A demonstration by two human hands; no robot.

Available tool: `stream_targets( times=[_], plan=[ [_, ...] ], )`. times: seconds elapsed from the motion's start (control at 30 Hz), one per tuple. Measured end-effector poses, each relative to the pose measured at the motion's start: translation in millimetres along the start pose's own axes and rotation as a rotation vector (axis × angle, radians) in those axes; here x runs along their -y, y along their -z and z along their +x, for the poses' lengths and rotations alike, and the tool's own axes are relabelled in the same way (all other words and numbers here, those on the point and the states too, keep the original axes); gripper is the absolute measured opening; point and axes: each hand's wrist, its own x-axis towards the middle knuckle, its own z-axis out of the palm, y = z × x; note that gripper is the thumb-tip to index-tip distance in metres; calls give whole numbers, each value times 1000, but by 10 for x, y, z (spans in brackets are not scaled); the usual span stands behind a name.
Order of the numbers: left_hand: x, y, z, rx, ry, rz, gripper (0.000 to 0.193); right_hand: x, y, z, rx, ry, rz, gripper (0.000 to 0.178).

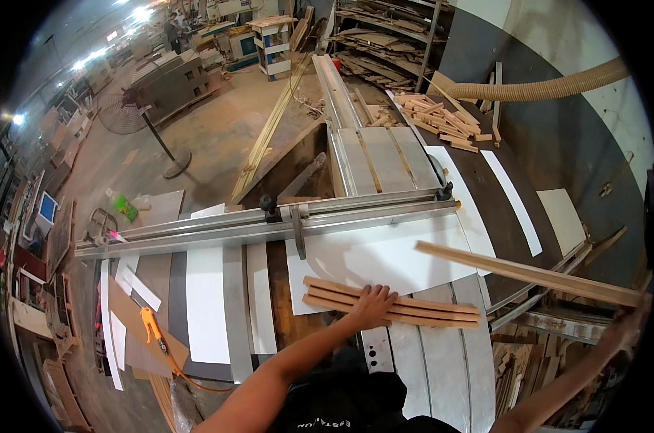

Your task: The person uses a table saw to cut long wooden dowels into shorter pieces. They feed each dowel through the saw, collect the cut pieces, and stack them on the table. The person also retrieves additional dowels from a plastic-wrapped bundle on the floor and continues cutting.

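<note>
My left hand (372, 307) is closed over a small bundle of wooden strips (442, 313), lying side by side on the front of a sliding table saw. The strips rest partly on a white sheet (385, 254) and partly on the metal table (442, 361). Out at the far right, my right hand (625, 326) grips the end of a longer wooden strip (522, 271). That strip slants up to the left, its free end over the white sheet. Above the bundle runs a metal fence (370, 219) with a flip stop (297, 231) and a black knob.
A pile of short wood pieces (442, 119) lies at the back right, under a ribbed hose (543, 89). An orange air gun (151, 325) and white strips lie at the left. A green bottle (125, 207) stands beyond the fence, with a standing fan (157, 141) behind.
</note>
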Motion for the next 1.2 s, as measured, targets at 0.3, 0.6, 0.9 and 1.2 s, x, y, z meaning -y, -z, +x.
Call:
stream_targets(
  times=[0.3, 0.6, 0.9, 1.2],
  plan=[
    [-378, 114, -598, -398, -73, -176, 65, -1631, -1357, -1569, 317, -692, 91, 46],
    [1286, 1320, -600, -746, 819, -339, 45, -2904, -2117, -3064, 377, -1109, -4, 36],
    [2015, 2061, -390, -692, 825, -520, 41, -2904, -2958, -3962, 624, -1074, -274, 45],
    [1169, 1786, 301, -760, 451, -191, 62, -2548, -3454, -3996, 613, -709, -712, 77]
  ],
)
